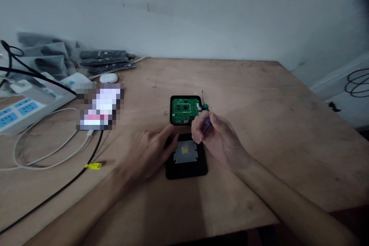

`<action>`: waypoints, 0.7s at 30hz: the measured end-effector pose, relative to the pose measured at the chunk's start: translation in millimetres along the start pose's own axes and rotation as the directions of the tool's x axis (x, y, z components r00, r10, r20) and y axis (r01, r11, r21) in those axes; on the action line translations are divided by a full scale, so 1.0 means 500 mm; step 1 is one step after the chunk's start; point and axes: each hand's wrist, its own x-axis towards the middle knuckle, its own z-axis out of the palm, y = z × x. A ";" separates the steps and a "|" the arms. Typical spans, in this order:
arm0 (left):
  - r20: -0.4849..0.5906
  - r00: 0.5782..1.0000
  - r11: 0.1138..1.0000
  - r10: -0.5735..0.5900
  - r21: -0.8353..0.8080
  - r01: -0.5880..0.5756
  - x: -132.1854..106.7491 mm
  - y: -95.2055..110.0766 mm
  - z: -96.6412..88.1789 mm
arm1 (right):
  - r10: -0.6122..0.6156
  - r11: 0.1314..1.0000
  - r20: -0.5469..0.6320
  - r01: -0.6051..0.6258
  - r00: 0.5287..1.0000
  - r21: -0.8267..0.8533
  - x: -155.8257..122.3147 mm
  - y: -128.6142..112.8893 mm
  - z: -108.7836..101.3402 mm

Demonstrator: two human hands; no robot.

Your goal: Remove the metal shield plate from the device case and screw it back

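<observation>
A green circuit board (184,110) sits in a black square case (172,121) at the middle of the wooden table. Nearer to me lies a flat black cover (187,171) with a silver metal plate (190,157) and a yellow square on it. My left hand (151,148) has thumb and index finger closed about the cover's far left corner, close to the case. Curled fingers of my right hand (220,136) hold a purple screwdriver handle (206,124) above the case's near right corner. Just beyond, a metal shaft with a green part (205,106) shows; whether it belongs to the same tool, I cannot tell.
Tiny screws (165,113) lie left of the case. Farther left are a blurred-out phone (102,107) on a white cable, a white earbud case (108,78), a power strip (25,109) and bagged items (105,59). A black cable with a yellow tag (94,166) crosses the table.
</observation>
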 end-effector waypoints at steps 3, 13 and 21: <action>0.008 1.000 1.000 0.003 -0.010 -0.003 0.000 0.000 -0.001 | 0.005 1.000 -0.001 -0.005 1.000 0.004 -0.001 0.001 0.000; 0.012 1.000 1.000 0.009 0.011 -0.009 -0.002 0.006 0.002 | 0.007 1.000 -0.005 -0.007 1.000 0.014 0.000 0.000 0.002; 0.011 0.999 0.999 0.032 0.033 -0.033 -0.002 0.004 0.002 | 0.024 1.000 -0.004 -0.024 1.000 0.009 -0.003 -0.005 0.009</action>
